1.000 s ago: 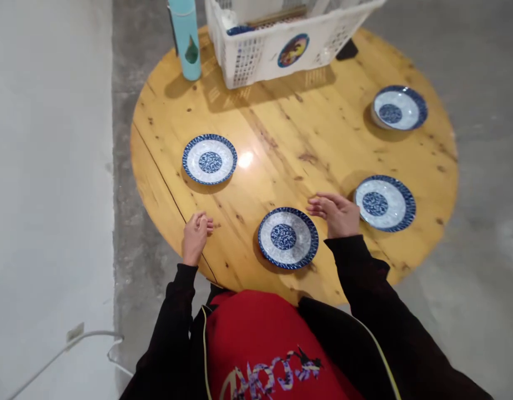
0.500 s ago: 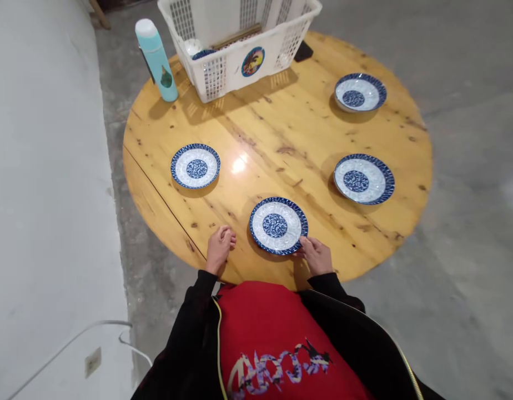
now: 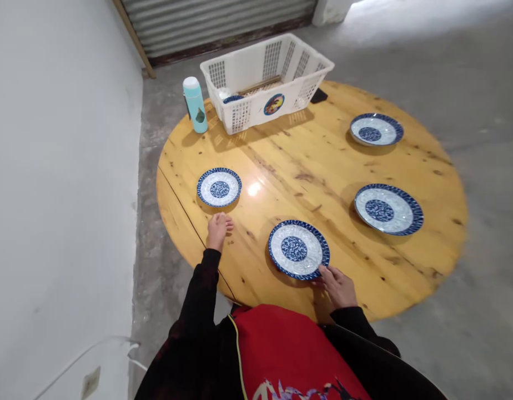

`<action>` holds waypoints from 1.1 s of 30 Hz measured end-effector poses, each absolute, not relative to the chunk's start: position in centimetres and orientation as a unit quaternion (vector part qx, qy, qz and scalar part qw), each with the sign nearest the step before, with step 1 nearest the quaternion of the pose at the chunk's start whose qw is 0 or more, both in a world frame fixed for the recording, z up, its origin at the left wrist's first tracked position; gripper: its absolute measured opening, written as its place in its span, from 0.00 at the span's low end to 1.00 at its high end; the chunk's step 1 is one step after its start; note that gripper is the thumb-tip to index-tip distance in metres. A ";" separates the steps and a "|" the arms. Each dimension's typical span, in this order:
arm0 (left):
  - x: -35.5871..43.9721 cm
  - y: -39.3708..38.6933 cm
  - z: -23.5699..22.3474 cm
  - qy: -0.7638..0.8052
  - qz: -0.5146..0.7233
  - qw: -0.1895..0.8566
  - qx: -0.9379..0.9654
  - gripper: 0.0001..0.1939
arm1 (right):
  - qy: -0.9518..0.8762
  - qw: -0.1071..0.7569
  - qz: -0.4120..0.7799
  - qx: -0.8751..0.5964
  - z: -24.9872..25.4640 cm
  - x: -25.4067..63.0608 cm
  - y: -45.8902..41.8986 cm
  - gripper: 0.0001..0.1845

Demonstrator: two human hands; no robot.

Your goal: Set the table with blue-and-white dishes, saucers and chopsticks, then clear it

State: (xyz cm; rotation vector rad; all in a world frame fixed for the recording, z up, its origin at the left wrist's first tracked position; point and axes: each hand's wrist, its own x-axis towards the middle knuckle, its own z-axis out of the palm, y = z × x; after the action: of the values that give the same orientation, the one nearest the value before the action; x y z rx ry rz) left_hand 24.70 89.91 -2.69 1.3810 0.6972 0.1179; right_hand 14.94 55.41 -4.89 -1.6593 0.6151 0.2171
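Note:
Between the thumb and fingers of my right hand (image 3: 337, 286) is the lower right rim of a blue-and-white plate (image 3: 294, 249) at the table's near side. Some of those fingers are hidden under the rim. My left hand (image 3: 219, 230) is just below another blue-and-white plate (image 3: 219, 188) on the left, apart from it. Its fingers are loosely bent and a little spread, with nothing in them. To the right sits a third patterned plate (image 3: 388, 209), and a deeper-looking blue-and-white dish (image 3: 376, 129) is farther back.
A round wooden table (image 3: 290, 166) carries everything. At its back stands a white plastic basket (image 3: 256, 114) with dishes and sticks inside. Left of it is a light-blue bottle (image 3: 195, 105); a dark flat object (image 3: 319, 96) lies by its right end. A white wall (image 3: 65, 166) rises at left.
My left hand has moved forward, up towards the left plate, and its fingers have loosened. My right hand stays on the near plate's rim. The camera view has tilted up, showing more background.

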 end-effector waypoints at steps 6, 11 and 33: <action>28.9 92.1 -2.4 0.324 0.071 0.728 0.600 0.15 | 0.252 0.611 0.077 -0.746 -4.4 15.4 56.2 0.26; 30.0 92.8 -2.9 0.340 0.077 0.728 0.591 0.13 | 0.274 0.628 0.077 -0.724 -4.2 15.4 56.6 0.25; 28.7 91.2 -0.9 0.320 0.047 0.719 0.615 0.11 | 0.238 0.632 0.037 -0.736 -4.7 17.3 57.3 0.18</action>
State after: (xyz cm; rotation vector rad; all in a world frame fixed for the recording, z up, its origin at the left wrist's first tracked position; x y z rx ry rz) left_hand 28.66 91.23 -0.86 1.3607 0.7077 0.1044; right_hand 17.25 57.32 -4.66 -1.6849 0.5451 0.0857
